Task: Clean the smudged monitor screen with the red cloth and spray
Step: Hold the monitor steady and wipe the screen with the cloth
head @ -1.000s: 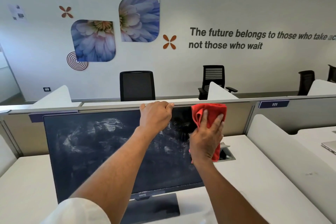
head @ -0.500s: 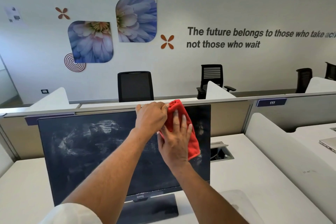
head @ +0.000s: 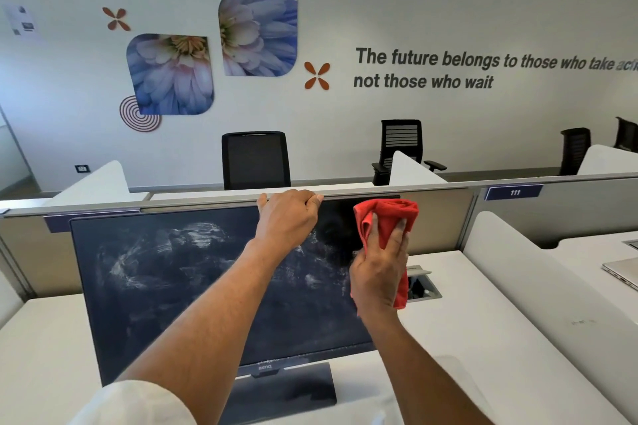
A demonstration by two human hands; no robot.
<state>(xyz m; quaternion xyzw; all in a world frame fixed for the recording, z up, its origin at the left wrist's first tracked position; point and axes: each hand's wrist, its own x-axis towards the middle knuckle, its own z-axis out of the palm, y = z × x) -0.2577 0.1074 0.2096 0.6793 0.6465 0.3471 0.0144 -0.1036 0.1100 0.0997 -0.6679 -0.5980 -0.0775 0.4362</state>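
A dark monitor [head: 165,286] stands on the white desk, its screen covered in whitish smudges at the left and middle. The upper right patch beside the cloth looks dark and clean. My left hand [head: 288,217] grips the monitor's top edge near the middle. My right hand [head: 378,272] presses the red cloth [head: 386,217] flat against the screen's upper right corner. No spray bottle is in view.
The monitor's stand [head: 286,390] rests on the white desk [head: 466,321]. A cable hatch [head: 423,286] sits right of the screen. A beige partition [head: 445,210] runs behind, white dividers [head: 538,279] to the right, a laptop [head: 621,272] at far right, black chairs beyond.
My right hand swept the red cloth left toward my left hand, then back right to the screen's upper right corner. My left hand stayed on the top edge.
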